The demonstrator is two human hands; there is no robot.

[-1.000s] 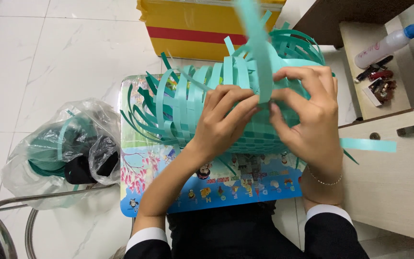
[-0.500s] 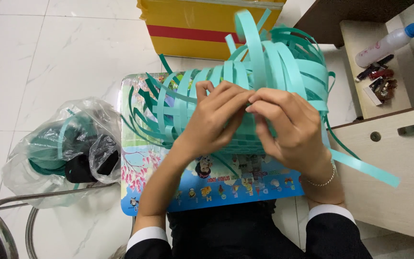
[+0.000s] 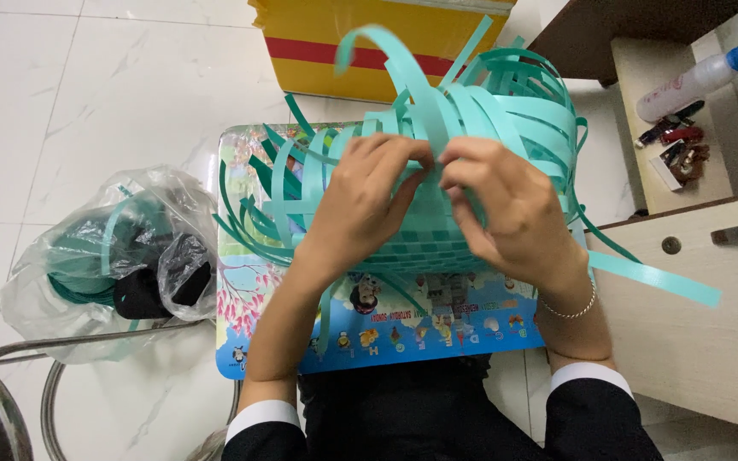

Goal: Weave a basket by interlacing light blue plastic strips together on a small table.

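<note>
both hands pinch teal strips atop the half-woven teal basket (image 3: pixel 424 230) on the colourful surface (image 3: pixel 437 329): left hand (image 3: pixel 365 205) at 9 o'clock, right hand (image 3: pixel 514 209) at 3 o'clock, grips closed on strips.

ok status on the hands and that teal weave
Left hand and right hand both pinching teal strips atop woven basket. Basket on picture board. Loose strips splay all round; nothing blocking.
</note>
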